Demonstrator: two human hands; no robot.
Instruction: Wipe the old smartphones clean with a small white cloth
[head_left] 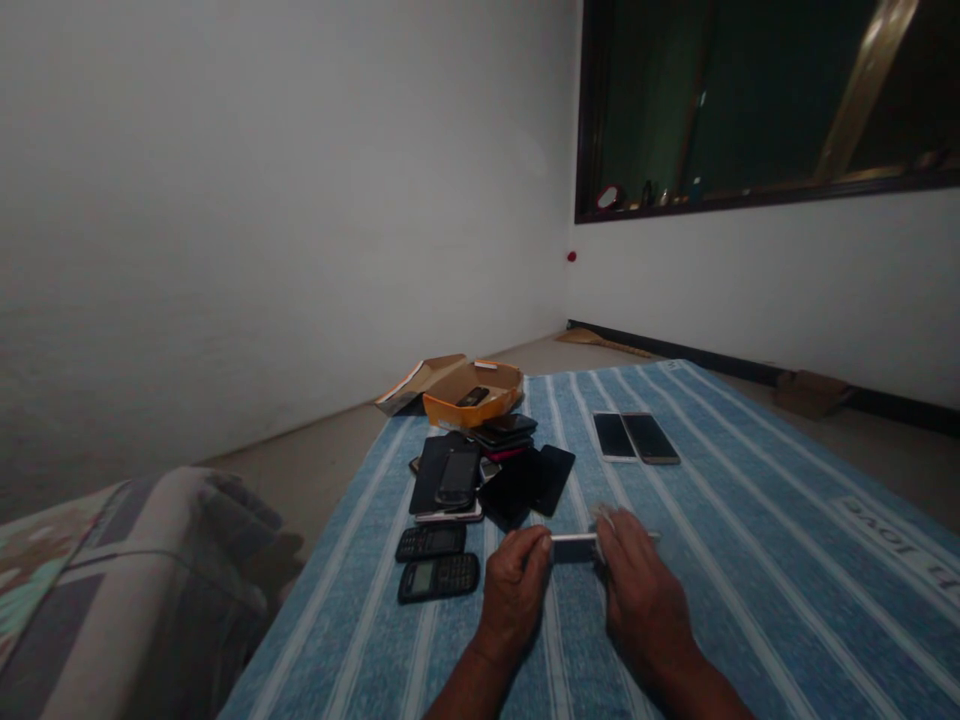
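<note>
A smartphone (573,550) with a white edge and dark screen lies sideways between my hands, just above or on the striped cloth cover. Its left end is pinched by my left hand (516,582), fingers closed. My right hand (643,590) presses a crumpled whitish cloth (603,514) against the phone's right part, covering much of it. Left of my left hand are two black keypad phones, a nearer one (439,577) and a farther one (431,542). Beyond the hands lies a loose heap of dark phones (517,487).
Two smartphones, one white-edged (615,437) and one gold-edged (651,438), lie side by side at the far right. An opened orange cardboard box (450,412) holding a phone stands behind the heap. A draped sofa or chair (157,580) is at the left.
</note>
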